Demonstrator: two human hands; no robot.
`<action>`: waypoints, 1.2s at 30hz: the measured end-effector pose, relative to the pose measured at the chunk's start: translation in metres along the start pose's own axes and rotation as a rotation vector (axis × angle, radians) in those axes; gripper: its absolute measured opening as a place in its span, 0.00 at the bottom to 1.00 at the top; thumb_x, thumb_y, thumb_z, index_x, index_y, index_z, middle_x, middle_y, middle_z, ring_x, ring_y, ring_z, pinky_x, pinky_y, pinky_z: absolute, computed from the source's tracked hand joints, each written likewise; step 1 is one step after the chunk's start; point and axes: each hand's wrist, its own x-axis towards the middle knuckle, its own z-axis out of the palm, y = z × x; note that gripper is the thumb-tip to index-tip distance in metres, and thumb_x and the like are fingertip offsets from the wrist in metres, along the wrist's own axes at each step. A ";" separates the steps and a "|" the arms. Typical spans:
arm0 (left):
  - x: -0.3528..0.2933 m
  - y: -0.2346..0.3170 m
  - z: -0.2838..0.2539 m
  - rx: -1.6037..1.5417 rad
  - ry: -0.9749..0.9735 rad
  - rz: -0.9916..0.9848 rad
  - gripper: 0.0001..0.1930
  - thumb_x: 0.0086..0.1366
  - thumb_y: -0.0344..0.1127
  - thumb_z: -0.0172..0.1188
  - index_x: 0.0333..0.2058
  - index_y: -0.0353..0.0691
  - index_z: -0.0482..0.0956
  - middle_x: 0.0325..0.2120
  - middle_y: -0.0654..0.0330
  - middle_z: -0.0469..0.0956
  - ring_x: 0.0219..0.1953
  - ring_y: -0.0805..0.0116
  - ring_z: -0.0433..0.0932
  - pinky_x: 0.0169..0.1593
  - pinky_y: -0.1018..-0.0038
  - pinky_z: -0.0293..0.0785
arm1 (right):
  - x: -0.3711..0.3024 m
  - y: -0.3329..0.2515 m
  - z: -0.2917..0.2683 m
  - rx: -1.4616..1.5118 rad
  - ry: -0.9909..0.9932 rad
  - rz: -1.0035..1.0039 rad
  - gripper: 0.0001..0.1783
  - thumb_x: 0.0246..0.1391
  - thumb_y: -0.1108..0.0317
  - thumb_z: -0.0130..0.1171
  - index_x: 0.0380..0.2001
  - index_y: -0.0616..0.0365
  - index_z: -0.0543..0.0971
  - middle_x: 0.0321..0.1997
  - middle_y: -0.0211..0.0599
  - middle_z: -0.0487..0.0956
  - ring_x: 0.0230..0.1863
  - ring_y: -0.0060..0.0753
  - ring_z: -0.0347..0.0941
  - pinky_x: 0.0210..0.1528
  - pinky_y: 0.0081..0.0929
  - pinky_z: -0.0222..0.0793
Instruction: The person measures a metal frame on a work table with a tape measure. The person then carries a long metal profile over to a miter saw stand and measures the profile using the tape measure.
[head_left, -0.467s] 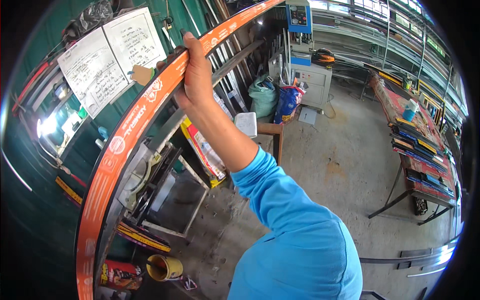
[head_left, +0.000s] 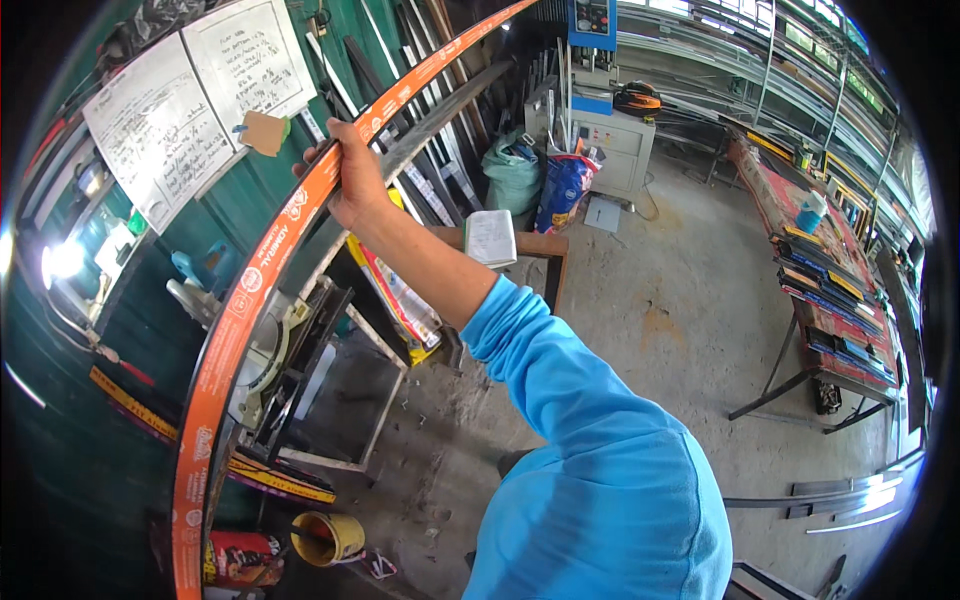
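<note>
My right hand (head_left: 358,182) is wrapped round a long, narrow metal profile (head_left: 228,335) with printed orange film on its face and a dark edge. The thumb lies on the near side, and the fingers curl behind and are partly hidden. The profile slants from the lower left up to the top middle, bent by the lens. My right arm in a blue sleeve stretches up and left toward it. Beyond the profile, a cutting machine that looks like a mitre saw (head_left: 262,365) stands on a frame, partly covered. My left hand does not show.
Handwritten sheets (head_left: 250,65) and a cardboard piece (head_left: 264,134) hang on the green wall. An open notebook (head_left: 490,238) lies on a wooden stand. A yellow bucket (head_left: 345,535) sits on the floor. Metal profiles cover a red table (head_left: 850,325) at right; racks stand behind.
My right hand and the profile sit lower and further left in the picture. The whole view has shifted a little too. My grip stays round the profile.
</note>
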 end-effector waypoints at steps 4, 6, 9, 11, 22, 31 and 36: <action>-0.055 -0.048 0.032 0.434 -0.093 0.309 0.24 0.64 0.43 0.66 0.56 0.41 0.75 0.63 0.53 0.66 0.57 0.57 0.72 0.57 0.57 0.73 | 0.025 0.045 -0.044 0.048 0.074 0.008 0.19 0.56 0.55 0.66 0.33 0.56 0.69 0.26 0.37 0.74 0.28 0.36 0.76 0.36 0.42 0.80; -0.092 -0.083 0.068 0.537 -0.020 0.274 0.25 0.67 0.47 0.61 0.55 0.37 0.75 0.59 0.52 0.70 0.54 0.56 0.72 0.57 0.54 0.69 | 0.026 0.074 -0.062 0.144 0.122 0.028 0.22 0.58 0.52 0.66 0.31 0.58 0.69 0.25 0.35 0.72 0.28 0.35 0.77 0.32 0.38 0.79; -0.152 -0.144 0.120 0.716 0.059 0.190 0.28 0.71 0.52 0.54 0.54 0.30 0.75 0.52 0.49 0.75 0.49 0.55 0.72 0.58 0.51 0.63 | 0.015 0.123 -0.088 0.042 0.146 0.074 0.22 0.60 0.48 0.63 0.34 0.56 0.69 0.26 0.36 0.73 0.28 0.36 0.76 0.37 0.38 0.77; -0.188 -0.190 0.140 0.769 0.070 0.009 0.28 0.73 0.54 0.52 0.50 0.28 0.76 0.48 0.50 0.77 0.45 0.55 0.73 0.56 0.55 0.65 | 0.017 0.156 -0.107 -0.014 0.165 0.110 0.24 0.61 0.45 0.62 0.33 0.57 0.71 0.25 0.37 0.74 0.27 0.36 0.77 0.34 0.36 0.77; -0.188 -0.318 0.142 0.801 0.247 -0.078 0.22 0.76 0.52 0.48 0.44 0.36 0.76 0.39 0.56 0.76 0.43 0.59 0.73 0.52 0.60 0.70 | 0.279 0.136 -0.332 -0.218 0.437 0.093 0.26 0.62 0.44 0.59 0.32 0.60 0.74 0.28 0.38 0.78 0.24 0.30 0.76 0.28 0.29 0.76; -0.321 -0.489 0.194 0.748 -0.091 -0.303 0.29 0.67 0.51 0.61 0.54 0.30 0.73 0.55 0.42 0.73 0.55 0.46 0.76 0.59 0.51 0.73 | 0.256 0.186 -0.294 -0.048 0.444 0.270 0.25 0.59 0.46 0.63 0.42 0.59 0.76 0.31 0.37 0.80 0.33 0.37 0.79 0.42 0.45 0.80; -0.280 -0.475 0.194 0.356 0.208 -0.740 0.23 0.66 0.48 0.59 0.49 0.33 0.75 0.53 0.44 0.76 0.55 0.47 0.76 0.60 0.50 0.71 | 0.320 0.172 -0.353 -0.132 0.447 0.181 0.29 0.60 0.40 0.60 0.42 0.58 0.76 0.33 0.42 0.81 0.32 0.39 0.79 0.39 0.37 0.78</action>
